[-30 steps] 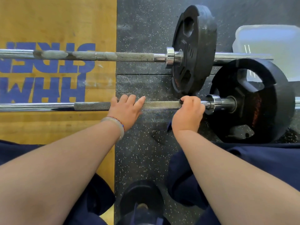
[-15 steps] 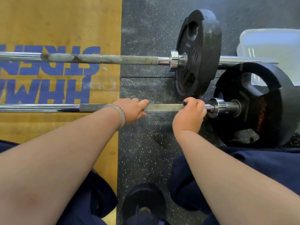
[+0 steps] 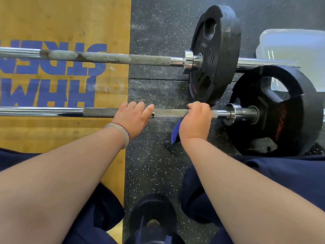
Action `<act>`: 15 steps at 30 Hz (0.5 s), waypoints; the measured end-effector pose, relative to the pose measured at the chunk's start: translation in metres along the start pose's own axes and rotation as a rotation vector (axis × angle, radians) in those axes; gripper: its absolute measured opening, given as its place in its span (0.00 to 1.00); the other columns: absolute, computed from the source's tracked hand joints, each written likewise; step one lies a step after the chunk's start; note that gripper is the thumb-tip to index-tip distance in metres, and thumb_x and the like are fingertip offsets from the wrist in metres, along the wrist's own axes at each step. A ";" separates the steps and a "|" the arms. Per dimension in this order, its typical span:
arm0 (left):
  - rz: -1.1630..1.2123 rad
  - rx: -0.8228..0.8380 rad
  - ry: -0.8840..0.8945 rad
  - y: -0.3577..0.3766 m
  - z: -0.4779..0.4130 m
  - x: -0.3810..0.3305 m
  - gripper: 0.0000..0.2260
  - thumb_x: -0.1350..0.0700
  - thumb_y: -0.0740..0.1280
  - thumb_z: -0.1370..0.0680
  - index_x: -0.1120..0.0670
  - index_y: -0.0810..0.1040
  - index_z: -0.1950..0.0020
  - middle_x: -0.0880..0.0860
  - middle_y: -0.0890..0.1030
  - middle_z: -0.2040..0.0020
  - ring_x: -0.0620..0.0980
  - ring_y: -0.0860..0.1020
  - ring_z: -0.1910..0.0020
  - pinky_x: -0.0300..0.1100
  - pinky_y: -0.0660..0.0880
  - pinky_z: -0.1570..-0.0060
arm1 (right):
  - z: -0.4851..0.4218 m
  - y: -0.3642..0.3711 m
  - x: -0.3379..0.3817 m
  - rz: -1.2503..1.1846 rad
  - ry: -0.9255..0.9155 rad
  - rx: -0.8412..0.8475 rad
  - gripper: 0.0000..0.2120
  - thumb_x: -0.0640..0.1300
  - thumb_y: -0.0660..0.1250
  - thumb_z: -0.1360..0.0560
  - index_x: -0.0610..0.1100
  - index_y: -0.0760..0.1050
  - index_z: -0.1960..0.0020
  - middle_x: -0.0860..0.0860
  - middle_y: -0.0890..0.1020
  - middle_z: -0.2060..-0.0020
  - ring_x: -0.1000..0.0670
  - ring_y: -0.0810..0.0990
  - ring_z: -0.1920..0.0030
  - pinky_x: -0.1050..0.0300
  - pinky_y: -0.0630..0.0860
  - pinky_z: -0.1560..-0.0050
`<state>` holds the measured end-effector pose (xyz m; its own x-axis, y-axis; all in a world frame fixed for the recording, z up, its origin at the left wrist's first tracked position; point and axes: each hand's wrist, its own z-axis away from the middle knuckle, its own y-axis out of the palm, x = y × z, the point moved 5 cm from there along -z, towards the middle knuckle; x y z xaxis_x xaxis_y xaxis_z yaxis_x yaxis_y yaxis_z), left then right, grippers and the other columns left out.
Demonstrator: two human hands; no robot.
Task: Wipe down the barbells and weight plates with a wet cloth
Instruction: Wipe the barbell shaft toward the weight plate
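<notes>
Two barbells lie on the floor. On the near barbell (image 3: pixel 168 113), my right hand (image 3: pixel 195 120) grips the shaft through a blue cloth (image 3: pixel 175 132), a short way left of the chrome collar (image 3: pixel 233 111); a corner of the cloth hangs below the hand. My left hand (image 3: pixel 133 117) rests on the same shaft further left, fingers laid over it. A black weight plate (image 3: pixel 281 131) sits on the near bar's right end. The far barbell (image 3: pixel 123 58) has chalky patches and carries another black plate (image 3: pixel 219 41).
A white plastic tub (image 3: pixel 295 48) stands behind the plates at the right. A small black plate (image 3: pixel 154 206) lies between my knees. The wooden platform (image 3: pixel 61 20) with blue lettering lies left, speckled rubber matting (image 3: pixel 158 32) in the middle.
My right hand has slid a little leftward along the near shaft, away from the collar, and more of the blue cloth shows below it. My left hand stays on the bar.
</notes>
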<state>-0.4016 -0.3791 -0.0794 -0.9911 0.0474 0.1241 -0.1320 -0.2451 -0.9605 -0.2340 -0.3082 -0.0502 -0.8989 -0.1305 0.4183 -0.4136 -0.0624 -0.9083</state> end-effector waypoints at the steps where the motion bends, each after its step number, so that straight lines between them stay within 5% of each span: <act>1: -0.009 0.006 0.007 -0.001 -0.001 0.000 0.22 0.48 0.47 0.17 0.52 0.53 0.24 0.53 0.71 0.42 0.54 0.72 0.49 0.46 0.66 0.51 | 0.007 0.007 0.016 -0.023 -0.083 0.045 0.14 0.33 0.59 0.24 0.41 0.76 0.42 0.45 0.74 0.45 0.46 0.70 0.46 0.59 0.64 0.48; 5: -0.018 0.048 0.041 0.000 -0.008 0.002 0.22 0.51 0.51 0.17 0.51 0.49 0.25 0.52 0.70 0.42 0.52 0.72 0.48 0.45 0.66 0.51 | 0.026 0.025 0.052 -0.114 -0.348 0.159 0.10 0.27 0.68 0.32 0.39 0.76 0.54 0.44 0.76 0.56 0.43 0.73 0.57 0.49 0.74 0.58; 7: 0.005 0.063 0.070 -0.002 -0.011 0.004 0.21 0.50 0.50 0.16 0.51 0.50 0.25 0.52 0.70 0.42 0.53 0.73 0.48 0.46 0.67 0.53 | 0.019 0.020 0.046 -0.033 -0.441 0.154 0.10 0.29 0.67 0.31 0.40 0.77 0.52 0.45 0.77 0.55 0.43 0.73 0.57 0.49 0.74 0.57; 12: 0.053 0.125 0.158 -0.007 -0.016 0.009 0.21 0.47 0.48 0.17 0.53 0.54 0.26 0.55 0.72 0.42 0.56 0.75 0.52 0.45 0.66 0.62 | -0.004 0.006 0.005 0.028 -0.085 0.049 0.14 0.34 0.57 0.22 0.42 0.76 0.41 0.46 0.75 0.45 0.46 0.70 0.47 0.58 0.64 0.48; 15: 0.072 0.118 0.146 -0.008 -0.015 0.009 0.20 0.47 0.48 0.17 0.53 0.56 0.27 0.54 0.72 0.43 0.55 0.76 0.52 0.45 0.65 0.62 | 0.016 0.019 0.042 -0.025 -0.221 0.142 0.11 0.32 0.61 0.24 0.42 0.77 0.46 0.47 0.75 0.49 0.47 0.70 0.49 0.59 0.65 0.50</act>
<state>-0.4090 -0.3620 -0.0749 -0.9864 0.1638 0.0108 -0.0706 -0.3641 -0.9287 -0.2775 -0.3310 -0.0500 -0.8289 -0.3392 0.4449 -0.3965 -0.2049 -0.8949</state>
